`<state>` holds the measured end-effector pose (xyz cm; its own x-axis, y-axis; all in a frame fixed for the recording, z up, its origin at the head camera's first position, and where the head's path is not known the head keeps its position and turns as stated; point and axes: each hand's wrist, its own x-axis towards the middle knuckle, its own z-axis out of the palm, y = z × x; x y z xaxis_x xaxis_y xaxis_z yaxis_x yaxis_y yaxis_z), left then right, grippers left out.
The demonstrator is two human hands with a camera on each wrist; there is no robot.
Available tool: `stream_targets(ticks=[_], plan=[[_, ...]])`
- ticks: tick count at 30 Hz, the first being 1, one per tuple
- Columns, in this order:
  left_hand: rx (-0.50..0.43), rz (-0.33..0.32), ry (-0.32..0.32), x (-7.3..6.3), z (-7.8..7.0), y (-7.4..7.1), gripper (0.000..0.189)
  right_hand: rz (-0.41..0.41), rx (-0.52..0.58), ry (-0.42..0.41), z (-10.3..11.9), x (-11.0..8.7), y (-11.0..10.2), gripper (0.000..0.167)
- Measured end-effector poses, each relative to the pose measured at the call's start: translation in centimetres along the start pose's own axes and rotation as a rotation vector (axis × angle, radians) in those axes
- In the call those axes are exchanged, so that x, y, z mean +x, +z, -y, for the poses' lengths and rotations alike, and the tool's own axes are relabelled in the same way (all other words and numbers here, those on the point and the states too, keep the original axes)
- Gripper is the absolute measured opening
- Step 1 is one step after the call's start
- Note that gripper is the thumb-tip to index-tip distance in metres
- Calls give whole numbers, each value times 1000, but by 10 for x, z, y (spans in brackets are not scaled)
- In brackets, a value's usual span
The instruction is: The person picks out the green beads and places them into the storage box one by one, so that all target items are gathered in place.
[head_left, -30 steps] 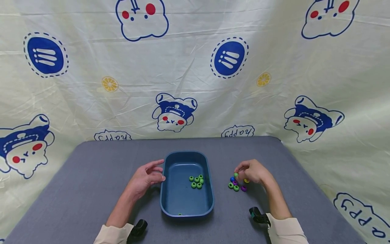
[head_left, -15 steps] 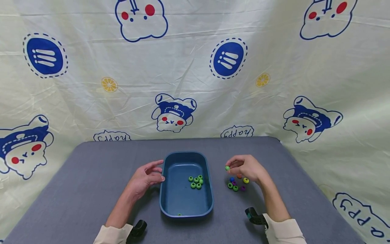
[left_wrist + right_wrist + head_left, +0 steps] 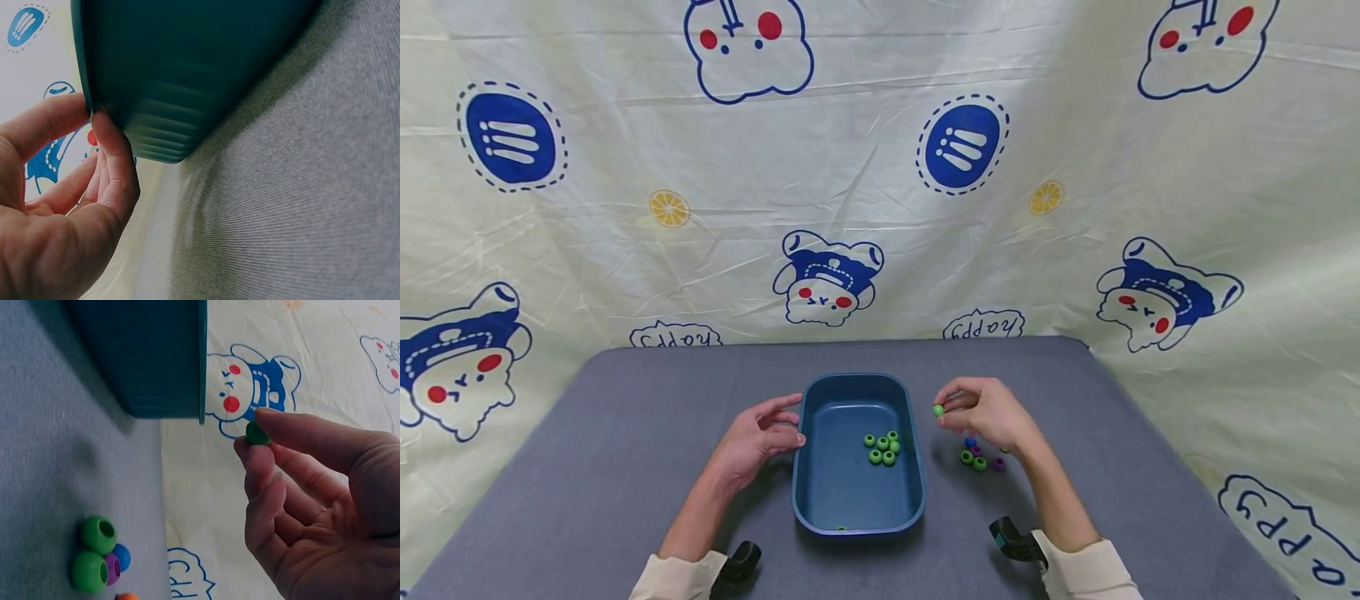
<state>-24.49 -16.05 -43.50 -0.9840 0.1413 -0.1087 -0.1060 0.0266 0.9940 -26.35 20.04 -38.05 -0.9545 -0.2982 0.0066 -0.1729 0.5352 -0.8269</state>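
My right hand point(image 3: 988, 412) pinches a green bead point(image 3: 257, 434) between thumb and fingertips, just off the right side of a blue rectangular tub point(image 3: 857, 517). With thumb and fingertips, my left hand point(image 3: 752, 442) grips the tub's left rim; the left wrist view shows the hand point(image 3: 81, 200) close at the rim. Inside the tub, several green beads point(image 3: 882, 443) lie grouped toward the right, and another green bead point(image 3: 842, 528) shows at the near wall. Below my right hand on the table are loose beads: green point(image 3: 980, 464), blue point(image 3: 971, 442) and purple point(image 3: 998, 464).
A grey cloth covers the table point(image 3: 662, 392). Behind it hangs a pale printed curtain point(image 3: 865, 167) with cartoon figures. In the right wrist view an orange bead point(image 3: 127, 596) shows at the lower edge. Both wrists wear black camera bands point(image 3: 1018, 542).
My right hand has lifted the green bead from the loose pile and carried it left toward the tub. The left hand stays on the rim.
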Motion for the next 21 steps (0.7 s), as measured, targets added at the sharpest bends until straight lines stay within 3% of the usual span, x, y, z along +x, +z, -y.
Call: stream_targets(ticks=[21], plan=[[6, 11, 12, -1, 0, 0, 61, -55, -33, -88, 28, -3, 38, 20]])
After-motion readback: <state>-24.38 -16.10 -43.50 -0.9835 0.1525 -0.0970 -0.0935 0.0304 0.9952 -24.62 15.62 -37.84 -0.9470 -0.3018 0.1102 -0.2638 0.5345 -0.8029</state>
